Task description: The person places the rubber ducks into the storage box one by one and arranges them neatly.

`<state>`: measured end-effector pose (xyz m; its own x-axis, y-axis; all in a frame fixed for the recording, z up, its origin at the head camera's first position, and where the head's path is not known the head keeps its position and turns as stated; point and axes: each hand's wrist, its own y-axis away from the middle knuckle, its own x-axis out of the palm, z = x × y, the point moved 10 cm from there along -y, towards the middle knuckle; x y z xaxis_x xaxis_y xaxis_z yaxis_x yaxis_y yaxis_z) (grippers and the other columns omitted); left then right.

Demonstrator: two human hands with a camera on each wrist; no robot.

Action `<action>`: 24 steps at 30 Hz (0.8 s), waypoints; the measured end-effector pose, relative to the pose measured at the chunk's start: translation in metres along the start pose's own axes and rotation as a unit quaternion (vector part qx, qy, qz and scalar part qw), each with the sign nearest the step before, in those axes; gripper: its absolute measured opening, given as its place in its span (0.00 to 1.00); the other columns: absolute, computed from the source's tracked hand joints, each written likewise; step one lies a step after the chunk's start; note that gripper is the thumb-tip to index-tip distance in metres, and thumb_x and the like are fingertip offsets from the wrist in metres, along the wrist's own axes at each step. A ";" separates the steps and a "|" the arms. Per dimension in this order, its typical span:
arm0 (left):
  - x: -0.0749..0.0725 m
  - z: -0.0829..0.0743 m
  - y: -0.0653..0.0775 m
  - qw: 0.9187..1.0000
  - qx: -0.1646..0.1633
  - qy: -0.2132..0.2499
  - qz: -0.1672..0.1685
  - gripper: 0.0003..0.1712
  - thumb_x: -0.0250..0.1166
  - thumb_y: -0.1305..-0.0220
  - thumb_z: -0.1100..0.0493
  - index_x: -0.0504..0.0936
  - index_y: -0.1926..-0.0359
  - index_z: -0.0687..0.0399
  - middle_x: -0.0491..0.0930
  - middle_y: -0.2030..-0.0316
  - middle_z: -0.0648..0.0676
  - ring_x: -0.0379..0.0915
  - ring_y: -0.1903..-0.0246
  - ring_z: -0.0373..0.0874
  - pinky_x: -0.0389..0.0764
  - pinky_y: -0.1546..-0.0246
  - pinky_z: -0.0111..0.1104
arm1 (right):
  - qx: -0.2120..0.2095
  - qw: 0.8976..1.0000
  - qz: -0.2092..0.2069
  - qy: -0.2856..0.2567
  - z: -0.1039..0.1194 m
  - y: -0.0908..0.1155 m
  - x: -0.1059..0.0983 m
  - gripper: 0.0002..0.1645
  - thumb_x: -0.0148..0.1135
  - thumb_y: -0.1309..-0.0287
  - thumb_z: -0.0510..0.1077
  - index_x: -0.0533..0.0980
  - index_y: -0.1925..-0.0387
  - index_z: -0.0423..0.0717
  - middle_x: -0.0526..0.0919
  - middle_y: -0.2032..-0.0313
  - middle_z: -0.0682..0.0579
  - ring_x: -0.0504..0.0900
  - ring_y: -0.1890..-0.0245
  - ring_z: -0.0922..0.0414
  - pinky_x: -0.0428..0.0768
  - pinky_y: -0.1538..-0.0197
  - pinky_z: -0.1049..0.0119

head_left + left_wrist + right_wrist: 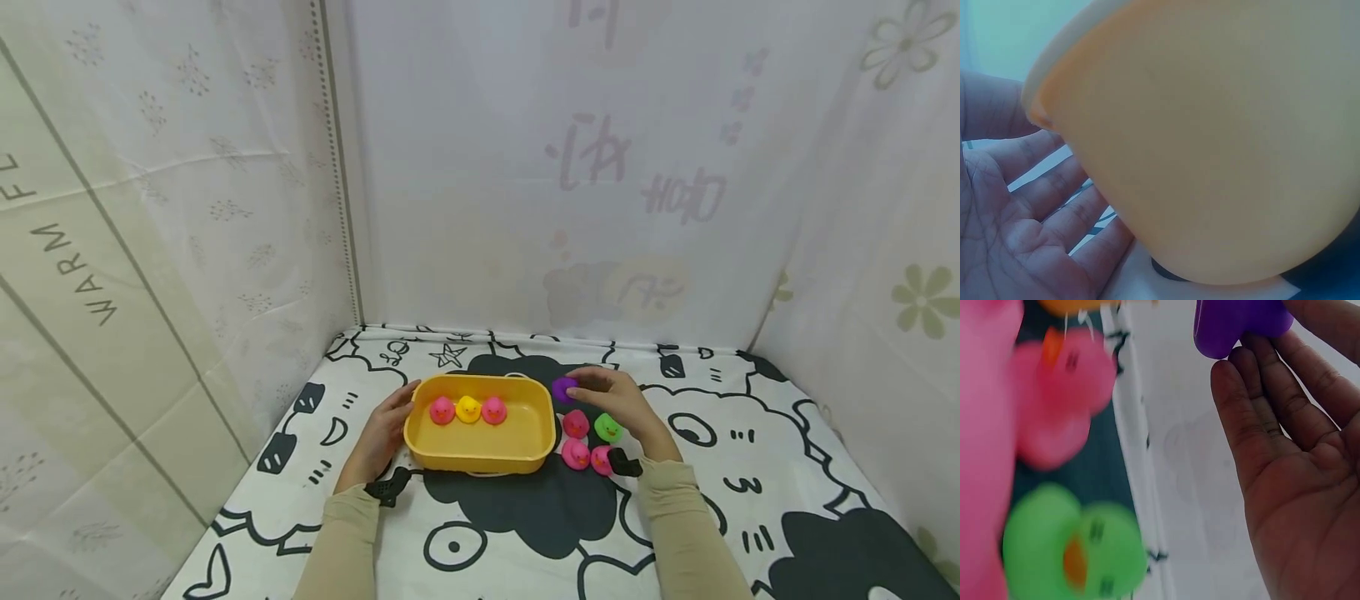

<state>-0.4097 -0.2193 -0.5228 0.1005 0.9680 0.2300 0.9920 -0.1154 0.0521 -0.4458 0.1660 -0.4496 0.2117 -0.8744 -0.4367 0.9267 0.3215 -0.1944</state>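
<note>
A purple rubber duck (565, 390) is pinched between the thumb and fingers of my right hand (611, 402), beside the right end of a yellow plastic basin (480, 462). In the right wrist view the purple duck (1241, 325) shows only in part at the top edge. Inside the basin, a pink duck (442, 410), a yellow duck (468, 409) and another pink duck (494, 410) stand in a row. My left hand (384, 433) rests at the basin's left end, and the left wrist view has its fingers (1054, 187) extended along the outer wall.
Right of the basin sit a green duck (608, 428) and several pink ones, including a darker pink duck (576, 424). A black-and-white cartoon cloth (525, 508) covers the table. Patterned curtains (570, 208) enclose the back and sides.
</note>
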 end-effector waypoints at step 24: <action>-0.001 0.000 -0.002 1.000 0.001 -0.004 -0.002 0.28 0.51 0.24 0.58 0.64 0.25 0.50 0.60 0.26 0.54 0.58 0.28 0.54 0.60 0.28 0.48 | -0.051 0.974 0.145 0.164 0.033 -0.042 0.086 0.18 0.74 0.43 0.50 0.85 0.50 0.54 0.86 0.59 0.60 0.83 0.58 0.60 0.84 0.51 0.64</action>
<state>-0.4113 -0.2196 -0.5231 0.0971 0.9704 0.2213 0.9925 -0.1108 0.0506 -0.4564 0.0656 -0.4495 0.3346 -0.5830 -0.7404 0.8031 0.5875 -0.0997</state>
